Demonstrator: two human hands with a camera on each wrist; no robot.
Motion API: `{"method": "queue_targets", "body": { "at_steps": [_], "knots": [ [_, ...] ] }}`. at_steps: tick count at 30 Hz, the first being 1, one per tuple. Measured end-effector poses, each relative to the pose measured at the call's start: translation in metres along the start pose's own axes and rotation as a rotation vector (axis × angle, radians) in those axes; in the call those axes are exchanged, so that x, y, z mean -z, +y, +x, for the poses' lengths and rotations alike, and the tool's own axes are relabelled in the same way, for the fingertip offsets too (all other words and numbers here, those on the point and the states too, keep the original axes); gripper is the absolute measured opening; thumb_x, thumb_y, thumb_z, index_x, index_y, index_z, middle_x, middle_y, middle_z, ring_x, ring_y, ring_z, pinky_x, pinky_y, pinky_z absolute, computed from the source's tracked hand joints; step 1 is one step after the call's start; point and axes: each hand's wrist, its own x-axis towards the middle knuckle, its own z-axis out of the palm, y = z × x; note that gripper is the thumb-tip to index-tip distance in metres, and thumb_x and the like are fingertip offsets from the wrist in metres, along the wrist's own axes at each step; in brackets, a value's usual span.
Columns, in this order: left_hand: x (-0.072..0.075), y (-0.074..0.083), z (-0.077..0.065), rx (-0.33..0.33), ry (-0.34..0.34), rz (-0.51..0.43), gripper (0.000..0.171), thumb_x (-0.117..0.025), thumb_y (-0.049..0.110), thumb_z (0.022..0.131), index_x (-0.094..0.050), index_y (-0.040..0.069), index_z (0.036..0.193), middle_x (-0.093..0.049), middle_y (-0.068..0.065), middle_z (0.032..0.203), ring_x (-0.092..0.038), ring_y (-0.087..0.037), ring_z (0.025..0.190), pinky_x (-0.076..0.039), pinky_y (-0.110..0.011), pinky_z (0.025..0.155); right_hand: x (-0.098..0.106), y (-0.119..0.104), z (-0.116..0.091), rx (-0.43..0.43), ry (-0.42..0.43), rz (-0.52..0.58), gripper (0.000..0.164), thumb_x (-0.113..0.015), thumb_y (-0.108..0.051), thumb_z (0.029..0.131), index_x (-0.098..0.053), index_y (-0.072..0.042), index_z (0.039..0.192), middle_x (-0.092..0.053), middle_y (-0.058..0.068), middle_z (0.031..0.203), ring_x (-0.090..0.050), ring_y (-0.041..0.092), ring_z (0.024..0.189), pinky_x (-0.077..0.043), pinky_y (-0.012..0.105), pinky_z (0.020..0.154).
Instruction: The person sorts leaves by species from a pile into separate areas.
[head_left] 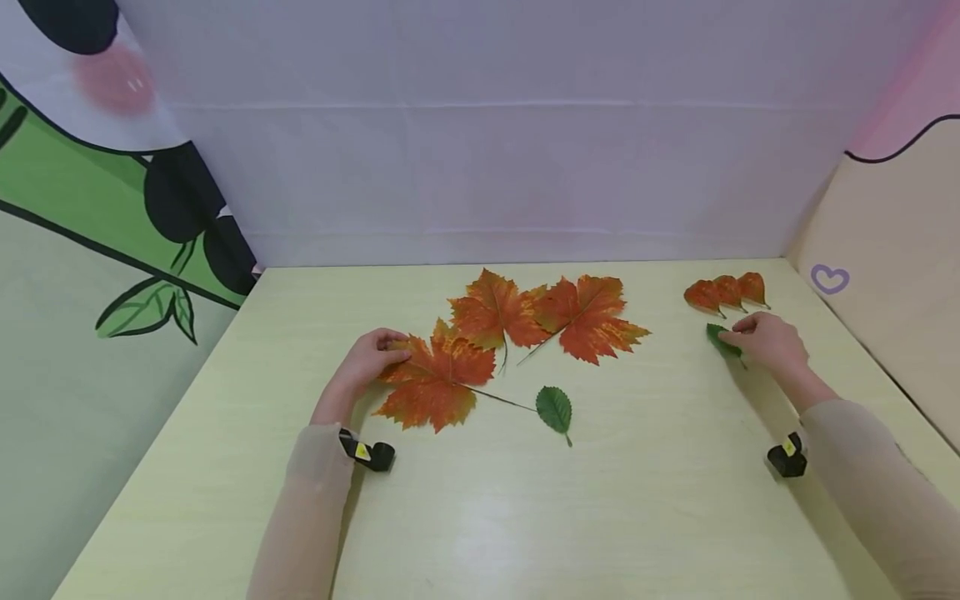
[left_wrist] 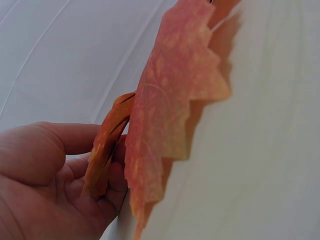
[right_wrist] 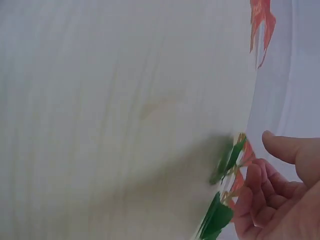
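My left hand (head_left: pixel 372 360) pinches the left edge of an orange-red maple leaf (head_left: pixel 433 379) lying toward the left of the table. In the left wrist view, an orange lobe (left_wrist: pixel 107 145) sits between the thumb and fingers, beside a broad toothed part of leaf. Over at the right, my right hand (head_left: pixel 772 342) hovers by a small green leaf (head_left: pixel 722 340). The right wrist view shows its thumb apart from its loosely bent fingers, with nothing visibly gripped; green leaves (right_wrist: pixel 216 219) lie just beyond the fingertips.
Two more maple leaves, one in the middle (head_left: pixel 495 310) and one at its right (head_left: pixel 592 321), overlap at the back. Another green leaf (head_left: pixel 553 408) lies by the front maple leaf's stem. Several small orange leaves (head_left: pixel 727 292) line the back right of the table (head_left: pixel 600 517). A pale cloth backdrop (head_left: pixel 525 183) stands behind.
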Motion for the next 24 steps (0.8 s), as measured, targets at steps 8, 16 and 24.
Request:
{"method": "queue_targets", "body": {
  "at_steps": [8,16,24],
  "knots": [
    [0.001,-0.001,0.000,-0.001,-0.008,0.022,0.038,-0.058,0.017,0.090,-0.049,0.001,0.123,-0.051,-0.014,0.112,-0.047,-0.023,0.094,-0.040,-0.029,0.080,-0.023,-0.053,-0.011,0.116,-0.100,0.044,0.043,-0.058,-0.036,0.087,-0.055,0.003,0.105,-0.061,0.019,0.092,-0.058,0.022,0.071,-0.041,0.028,0.059],
    [0.001,-0.002,0.002,-0.001,-0.006,0.015,0.038,-0.058,0.019,0.090,-0.049,0.003,0.124,-0.051,-0.014,0.113,-0.047,-0.023,0.095,-0.040,-0.030,0.081,-0.055,-0.102,-0.031,0.205,-0.220,0.088,0.039,-0.061,-0.037,0.085,-0.059,-0.001,0.099,-0.061,0.009,0.080,-0.056,0.015,0.064,-0.040,0.028,0.059],
    [0.000,-0.002,0.001,0.003,-0.003,0.012,0.038,-0.057,0.019,0.090,-0.049,0.003,0.124,-0.050,-0.015,0.116,-0.047,-0.024,0.098,-0.040,-0.031,0.083,-0.076,-0.134,-0.047,0.282,-0.295,0.094,0.039,-0.065,-0.039,0.081,-0.061,-0.004,0.098,-0.059,0.004,0.079,-0.051,0.014,0.066,-0.040,0.027,0.060]
  ]
}}
